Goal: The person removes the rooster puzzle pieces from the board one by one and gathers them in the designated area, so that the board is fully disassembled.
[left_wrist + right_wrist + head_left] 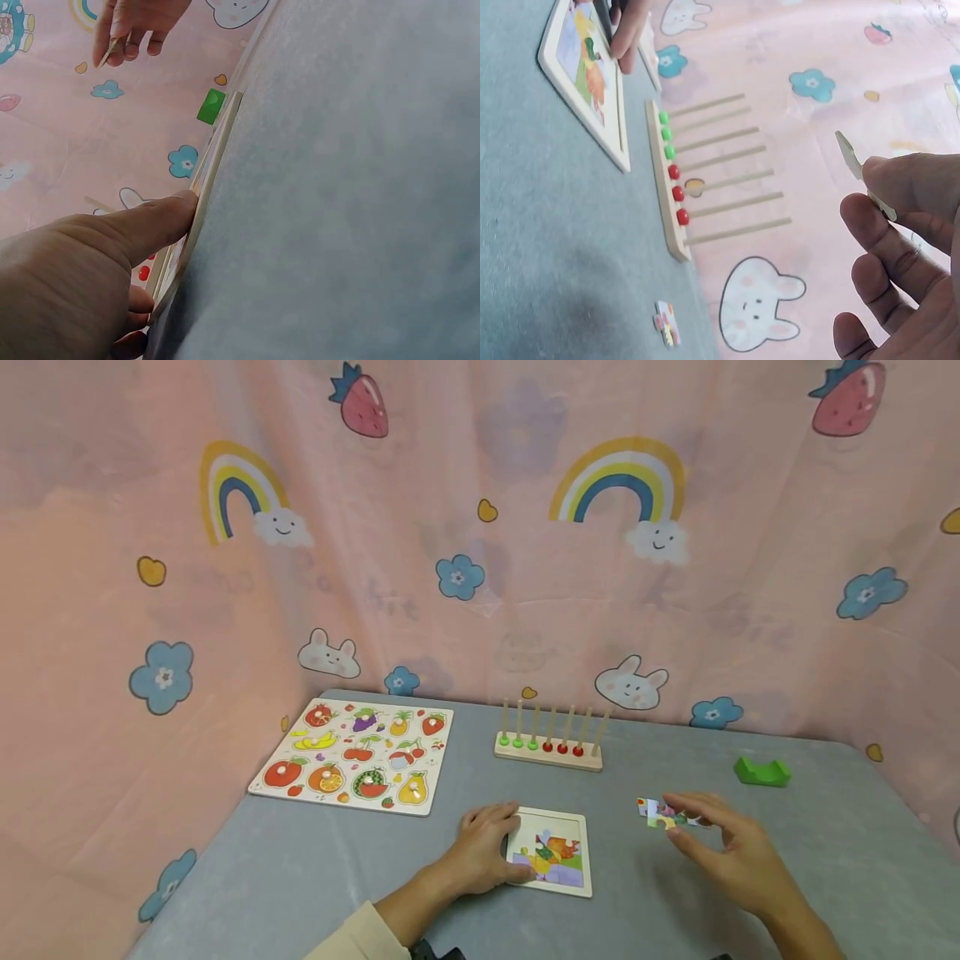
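Observation:
My left hand point(480, 850) grips the left side of a small wooden jigsaw tray point(551, 823), thumb at the near edge and fingers toward the far corner. Several joined pieces fill the lower right part of the tray's picture point(561, 860); bare wood shows above them. To the right of the tray, my right hand point(738, 856) pinches a jigsaw piece point(850, 155) between thumb and fingers, raised above the table. Another loose jigsaw piece point(667, 324) lies on the table, partly hidden behind the held one in the head view.
A fruit peg puzzle board point(341, 756) lies at the back left. Behind the tray stands a wooden peg rack point(551, 760) with green and red beads. A green block point(762, 772) sits at the back right. A patterned pink curtain point(420, 485) hangs behind the grey table point(337, 860).

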A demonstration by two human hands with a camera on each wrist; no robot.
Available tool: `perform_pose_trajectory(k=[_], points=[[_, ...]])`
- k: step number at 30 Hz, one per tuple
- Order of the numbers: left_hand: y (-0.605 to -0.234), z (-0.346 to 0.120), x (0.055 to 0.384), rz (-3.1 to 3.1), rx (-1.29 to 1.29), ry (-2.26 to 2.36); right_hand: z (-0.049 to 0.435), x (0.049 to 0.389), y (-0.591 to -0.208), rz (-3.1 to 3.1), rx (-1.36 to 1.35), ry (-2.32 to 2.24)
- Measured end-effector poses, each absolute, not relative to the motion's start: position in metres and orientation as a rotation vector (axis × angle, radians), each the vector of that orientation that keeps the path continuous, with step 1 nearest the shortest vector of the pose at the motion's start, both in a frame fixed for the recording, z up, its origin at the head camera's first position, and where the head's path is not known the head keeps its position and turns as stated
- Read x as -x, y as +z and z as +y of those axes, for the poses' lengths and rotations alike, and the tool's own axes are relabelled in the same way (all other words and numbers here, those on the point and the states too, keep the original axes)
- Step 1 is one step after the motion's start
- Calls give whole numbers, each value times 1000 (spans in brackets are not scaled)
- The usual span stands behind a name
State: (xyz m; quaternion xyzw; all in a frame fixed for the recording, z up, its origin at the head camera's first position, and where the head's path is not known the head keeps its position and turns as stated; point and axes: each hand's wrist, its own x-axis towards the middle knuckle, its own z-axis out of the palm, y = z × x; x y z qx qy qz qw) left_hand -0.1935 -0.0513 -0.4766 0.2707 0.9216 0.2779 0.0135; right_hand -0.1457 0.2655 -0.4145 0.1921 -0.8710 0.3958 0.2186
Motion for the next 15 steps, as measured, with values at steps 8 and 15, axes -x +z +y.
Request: perform_pose_trajectory(k=[8,15], points=[[-478,-51,194,2866,-841,860,276,147,-430,-2397,-552,1131],[-478,-51,195,2860,-839,871,284,153,-449,-2382,-597,1123]])
